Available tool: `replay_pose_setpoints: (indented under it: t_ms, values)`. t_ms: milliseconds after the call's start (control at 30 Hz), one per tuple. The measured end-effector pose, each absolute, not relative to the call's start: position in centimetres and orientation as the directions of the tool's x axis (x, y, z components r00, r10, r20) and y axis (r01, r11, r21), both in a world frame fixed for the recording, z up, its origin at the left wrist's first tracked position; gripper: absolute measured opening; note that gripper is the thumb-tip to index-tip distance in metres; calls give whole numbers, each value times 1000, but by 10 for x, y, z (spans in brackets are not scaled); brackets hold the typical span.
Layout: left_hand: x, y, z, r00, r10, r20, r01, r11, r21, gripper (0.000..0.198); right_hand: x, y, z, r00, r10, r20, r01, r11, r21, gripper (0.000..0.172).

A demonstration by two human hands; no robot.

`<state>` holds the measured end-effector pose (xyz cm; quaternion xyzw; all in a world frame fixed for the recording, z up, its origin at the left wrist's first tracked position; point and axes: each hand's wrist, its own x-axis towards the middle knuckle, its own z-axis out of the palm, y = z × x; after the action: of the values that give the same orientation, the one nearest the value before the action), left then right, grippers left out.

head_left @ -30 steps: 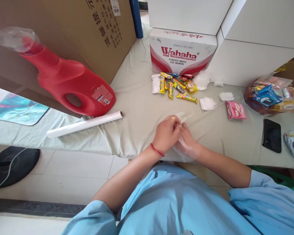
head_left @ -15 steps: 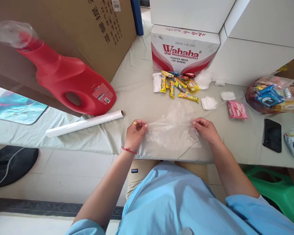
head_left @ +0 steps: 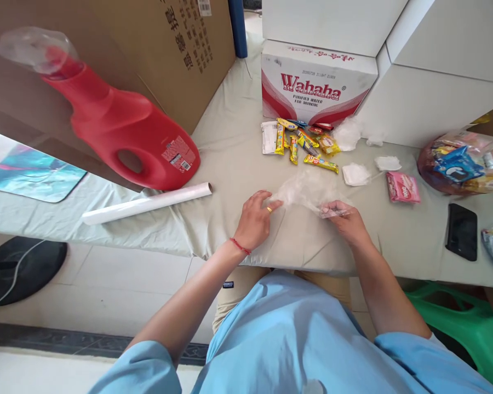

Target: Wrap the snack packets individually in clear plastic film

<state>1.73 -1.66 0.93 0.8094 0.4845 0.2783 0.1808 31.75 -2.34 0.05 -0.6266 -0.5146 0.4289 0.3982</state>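
A thin clear plastic film [head_left: 306, 189] lies crumpled on the cloth-covered table in front of me. My right hand [head_left: 340, 215] pinches its right end between thumb and fingers. At the film's left edge is my left hand [head_left: 258, 218], its fingers apart and a ring on one of them; the fingertips are beside or just touching the film. Beyond the film lie several yellow snack packets [head_left: 321, 163] and a folded white pad [head_left: 356, 174].
Left: white roll [head_left: 148, 203], large red bottle [head_left: 135, 137], cardboard box [head_left: 164, 60]. Behind: Wahaha carton [head_left: 318, 87]. Right: pink packet [head_left: 402, 187], bowl of packets [head_left: 429, 172], black phone [head_left: 462, 232]. The table's front edge runs near my body.
My left hand has let go of the film's left end and moved right and slightly forward. The film, earlier stretched between both hands, is now bunched farther forward. My right hand still holds it.
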Motion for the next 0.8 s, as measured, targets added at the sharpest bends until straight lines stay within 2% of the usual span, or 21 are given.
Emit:
replay_pose_setpoints:
  t_ms: [67, 133, 267, 367, 433, 500, 600, 700, 733, 800]
  values:
    - [16, -12, 4, 362, 889, 279, 680, -457, 573, 31, 316, -28, 0, 146, 988, -58, 349, -106, -931, 31]
    - [11, -7, 0, 282, 911, 300, 701, -409, 584, 17, 312, -38, 4, 208, 975, 81, 433, -18, -901, 28]
    - [-7, 10, 1, -56, 958, 280, 726, -153, 671, 15, 296, -70, 15, 244, 896, 372, 625, 149, -767, 16]
    - [-14, 13, 11, -289, 949, 127, 519, 43, 854, 20, 283, -96, 14, 170, 849, 501, 729, 234, -644, 11]
    - [-6, 3, 21, -268, 963, 10, 372, 94, 923, 17, 276, -108, 8, 95, 848, 522, 762, 275, -587, 10]
    - [13, -13, 32, -138, 990, -39, 334, 84, 939, 29, 268, -114, 0, 38, 858, 512, 774, 299, -559, 11]
    - [57, -39, 46, 41, 999, 11, 304, -23, 952, 38, 255, -114, -11, -18, 868, 496, 772, 327, -545, 15]
    - [96, -45, 54, 113, 989, 91, 369, -127, 921, 56, 243, -109, -17, -32, 872, 488, 768, 334, -546, 18]
    - [105, -41, 54, 110, 990, 92, 401, -129, 907, 55, 240, -108, -17, -37, 873, 486, 763, 339, -551, 18]
    - [114, -30, 50, 94, 993, 69, 434, -103, 895, 30, 236, -107, -15, -68, 871, 487, 739, 372, -561, 19]
